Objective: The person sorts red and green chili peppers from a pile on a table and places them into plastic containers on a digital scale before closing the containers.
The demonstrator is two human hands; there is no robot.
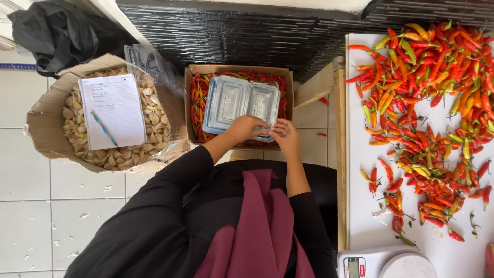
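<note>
While both my hands meet at the near edge of the chilli box (191, 103), my left hand (244, 128) and right hand (284, 135) pinch a clear tray (226, 100), fingers closed on its rim; I judge I'm separating one, needing a careful peel.

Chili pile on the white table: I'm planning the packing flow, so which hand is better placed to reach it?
Probably the right hand: it lies on the side of the chili pile, while the left hand sits farther off, nearer the garlic box. Both touch the clear plastic containers.
</note>
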